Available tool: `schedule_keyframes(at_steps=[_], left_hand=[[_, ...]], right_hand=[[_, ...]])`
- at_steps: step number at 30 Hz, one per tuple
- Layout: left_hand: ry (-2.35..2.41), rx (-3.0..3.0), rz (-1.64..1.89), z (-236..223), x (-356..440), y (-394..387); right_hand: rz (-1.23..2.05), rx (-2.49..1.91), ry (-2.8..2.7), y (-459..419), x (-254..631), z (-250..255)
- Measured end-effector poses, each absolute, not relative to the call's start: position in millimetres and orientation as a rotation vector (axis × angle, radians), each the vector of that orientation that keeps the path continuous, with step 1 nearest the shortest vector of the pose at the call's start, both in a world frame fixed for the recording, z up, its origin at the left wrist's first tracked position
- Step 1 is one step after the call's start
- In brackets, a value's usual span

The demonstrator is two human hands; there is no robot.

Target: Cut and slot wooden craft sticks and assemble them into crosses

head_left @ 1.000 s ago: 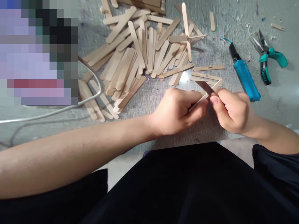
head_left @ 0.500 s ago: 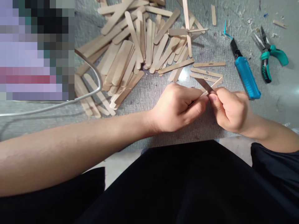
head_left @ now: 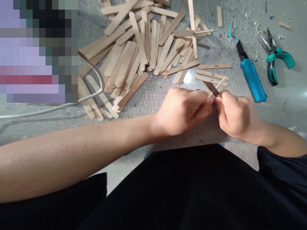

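Over the near part of the table, my left hand is closed around a wooden craft stick, whose free end points up and to the right. My right hand pinches a flat dark metal blade between thumb and fingers. The blade crosses the craft stick close to the left fingertips; whether its edge bites into the wood I cannot tell. Just beyond the hands lie several craft sticks with small notches, the farthest notched stick nearly level. Fingers hide the rest of the held stick and the blade's lower end.
A large heap of craft sticks spreads to the left, beside a cross-shaped stick assembly. Rightward lie a blue tool with a black end and teal-handled needle-nose pliers. A grey cable runs across the left.
The view tilted slightly, shifting the table contents upward. Between the hands, the craft stick has turned a little and looks narrower, while the blade moved slightly against it. Both grips stay the same.
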State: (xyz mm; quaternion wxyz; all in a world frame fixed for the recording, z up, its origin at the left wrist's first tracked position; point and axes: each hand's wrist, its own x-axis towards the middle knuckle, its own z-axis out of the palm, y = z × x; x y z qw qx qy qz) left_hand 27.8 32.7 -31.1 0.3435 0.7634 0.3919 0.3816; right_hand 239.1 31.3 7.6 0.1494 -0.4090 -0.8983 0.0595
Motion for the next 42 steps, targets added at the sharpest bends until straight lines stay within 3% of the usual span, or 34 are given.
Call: schedule_keyframes(at_steps=[8,14,22,30,42], left_hand=[[0.955,2.442,1.208,-43.0,25.1,38.2],[0.971,2.603,1.038,-48.7,22.4,37.2],[1.088,2.255,0.961,-38.2,24.1,32.5],[1.045,1.89,0.946,-26.0,23.5,32.1],[1.012,1.865,0.97,-26.1,23.6,31.2]], right_hand=[[0.226,-1.284,-2.66,25.8,238.3,8.5],[0.365,-1.27,-2.665,26.4,240.3,10.9],[0.442,-1.085,-2.491,34.5,239.8,14.1],[0.263,-1.087,-2.48,34.1,242.7,17.7],[0.196,-1.079,-2.536,28.8,237.1,8.7]])
